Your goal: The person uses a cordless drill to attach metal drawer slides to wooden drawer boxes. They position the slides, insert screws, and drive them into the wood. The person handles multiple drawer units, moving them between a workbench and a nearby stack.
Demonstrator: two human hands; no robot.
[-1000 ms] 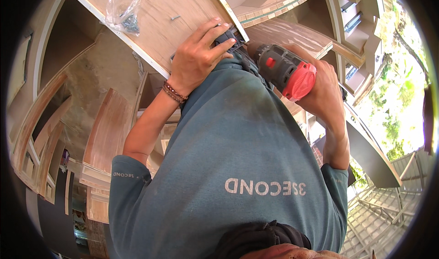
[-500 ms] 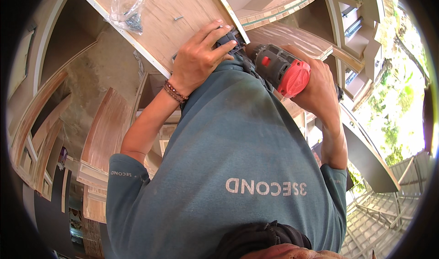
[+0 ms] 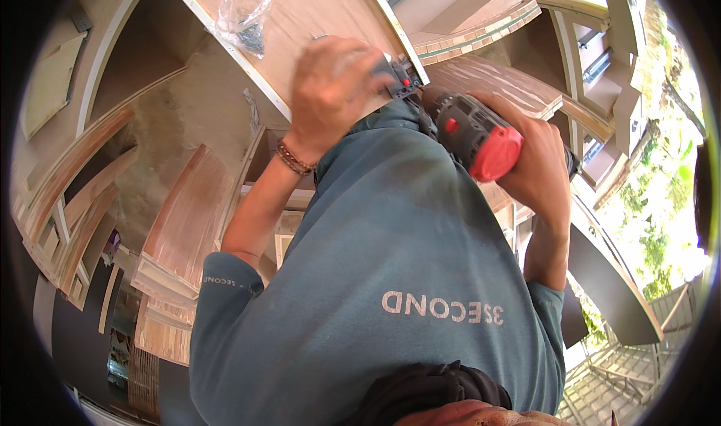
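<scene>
My right hand is wrapped round a black and red cordless drill. The drill's front end points up and left, close to the corner of a shallow wooden drawer. At that corner sits a dark grey plastic fitting with a small red part. Over the drawer's near edge is my left hand, beside the fitting; its fingers are smeared by motion, so their hold is unclear. A small screw lies on the drawer panel just beyond this hand. Farther left on the panel rests a clear plastic bag of dark hardware.
Curved wooden panels are stacked at my left, beside a concrete floor. More stacked wood lies to the right of the drawer. Cabinet frames stand at the right, with greenery outside beyond them.
My left hand has lifted off the grey fitting and shifted left, exposing more of it. The drill stays in my right hand near the corner. The whole view has shifted slightly.
</scene>
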